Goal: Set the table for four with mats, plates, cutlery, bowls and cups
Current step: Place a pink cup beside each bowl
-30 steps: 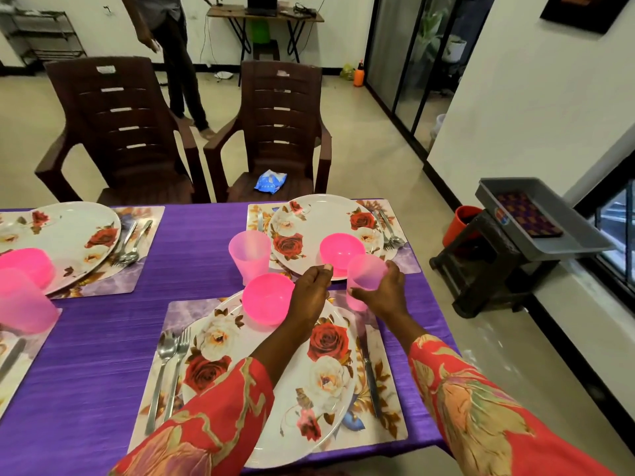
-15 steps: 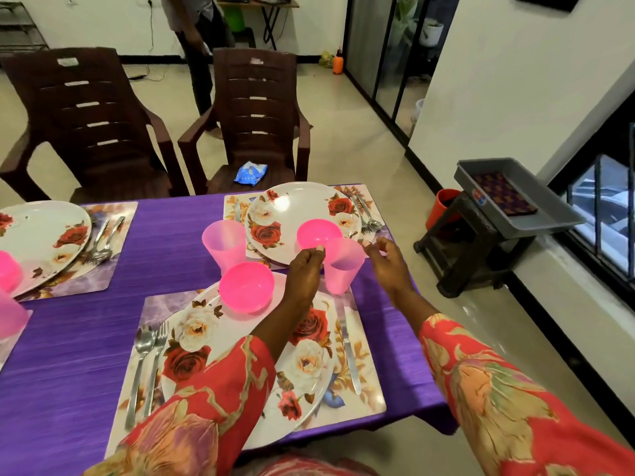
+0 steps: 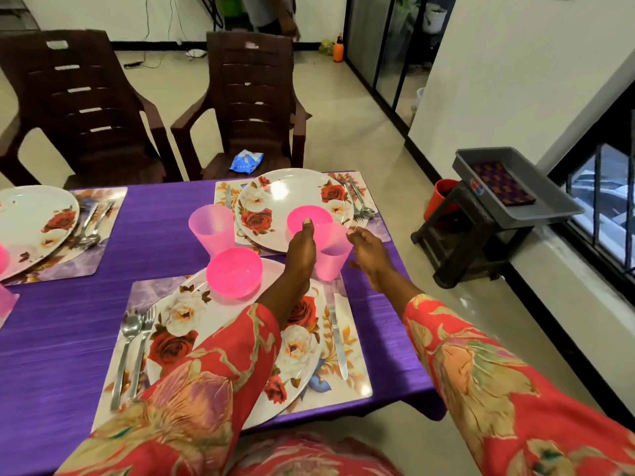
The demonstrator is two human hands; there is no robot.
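A translucent pink cup [image 3: 330, 257] stands upright at the far right corner of the near floral mat [image 3: 357, 376]. My left hand [image 3: 302, 247] lies against the cup's left side with the thumb up; its fingers are tucked out of sight. My right hand [image 3: 367, 250] hovers just right of the cup, fingers relaxed and off it. The near plate [image 3: 216, 321] carries a pink bowl [image 3: 234, 274], with a knife [image 3: 338, 341] on its right and a spoon and fork [image 3: 132, 341] on its left. The far plate [image 3: 285, 194] holds another pink bowl [image 3: 305, 216]; a second cup [image 3: 211, 228] stands left of it.
A purple cloth covers the table [image 3: 154, 235]. A third setting with a plate [image 3: 34, 218] lies at the left. Two brown chairs [image 3: 254, 97] face the far side, a blue packet [image 3: 245, 161] on one seat. A grey tray [image 3: 515, 187] sits on a stool at the right. A person stands at the back.
My right hand has let go of the pink cup and drawn a little to the right. The cup now stands on the mat corner. My left hand stays beside it.
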